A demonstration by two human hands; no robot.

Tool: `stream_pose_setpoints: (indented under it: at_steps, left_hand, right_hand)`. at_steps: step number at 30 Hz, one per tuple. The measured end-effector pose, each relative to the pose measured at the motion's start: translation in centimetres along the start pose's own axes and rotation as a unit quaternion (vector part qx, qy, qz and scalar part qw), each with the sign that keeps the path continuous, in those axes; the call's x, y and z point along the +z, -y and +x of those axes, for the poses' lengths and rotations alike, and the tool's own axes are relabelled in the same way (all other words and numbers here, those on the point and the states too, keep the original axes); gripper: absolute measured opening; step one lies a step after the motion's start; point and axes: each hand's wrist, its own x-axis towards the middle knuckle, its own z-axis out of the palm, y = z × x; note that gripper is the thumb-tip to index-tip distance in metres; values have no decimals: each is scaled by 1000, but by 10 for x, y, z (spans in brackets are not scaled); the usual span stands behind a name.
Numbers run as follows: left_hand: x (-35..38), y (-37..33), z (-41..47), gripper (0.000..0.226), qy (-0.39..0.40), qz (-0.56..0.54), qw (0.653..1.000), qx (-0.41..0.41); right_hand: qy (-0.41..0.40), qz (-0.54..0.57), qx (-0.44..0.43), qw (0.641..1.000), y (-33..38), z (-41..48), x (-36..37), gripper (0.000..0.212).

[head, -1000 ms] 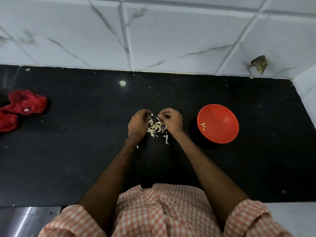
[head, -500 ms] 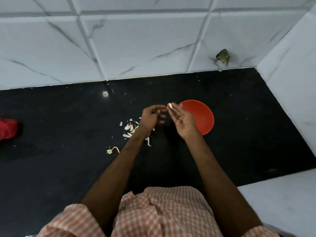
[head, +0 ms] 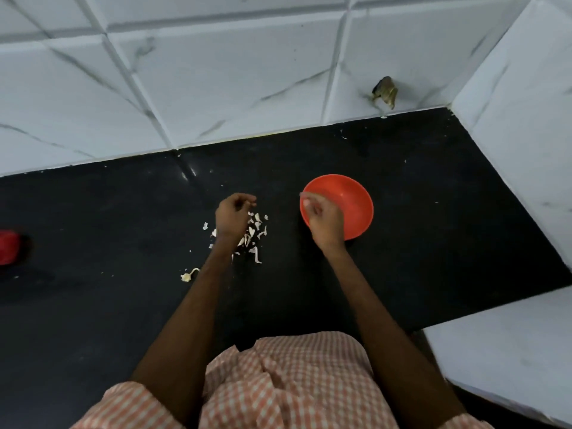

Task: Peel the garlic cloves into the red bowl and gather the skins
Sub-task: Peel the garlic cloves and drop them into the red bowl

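Observation:
The red bowl (head: 356,205) sits on the black counter (head: 433,243), right of centre. My right hand (head: 325,219) hovers over the bowl's left rim with its fingers curled. It is blurred, and a small pale bit at its fingertips looks like the garlic clove. A heap of pale garlic skins (head: 255,230) lies left of the bowl. My left hand (head: 233,215) is just above the heap, fingers loosely curled, with nothing visible in them. My right hand hides what lies inside the bowl.
A garlic stem scrap (head: 188,275) lies apart from the heap, front left. A red cloth (head: 7,247) shows at the left edge. White tiled walls close the back and right. A white ledge (head: 510,351) borders the counter at front right.
The hands have separated. My right hand carried the clove right, over the bowl. My left hand dropped back over the skins. The view shifted right over the second.

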Motion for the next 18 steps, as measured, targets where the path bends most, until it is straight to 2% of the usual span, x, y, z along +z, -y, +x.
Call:
stream_pose_setpoints:
  at_steps: [3,7,10,14,16,18]
  left_hand:
    - [-31,28,-9,15,-16,113,993,-1]
    - [-46,52,-24,8,30,209,977,-5]
    - [-50,57,-29,10,46,232,972,-13]
    - [-50,58,-27,13,59,257,964,16]
    - [-48,59,-27,13,64,261,963,21]
    - [-47,56,-27,11,55,274,960,21]
  right_hand:
    - [139,-94,-98,981,-1,-8,39,24]
    - [274,-261,-158,912,-19,-14,78,37]
    - [284,-319,-195,883,-27,-12,88,42]
    - [268,-366,-236,859,-20,-8,95,31]
    - [261,-378,-250,852,-18,-7,95,26]
    - [253,-362,-247,863,-20,-8,95,24]
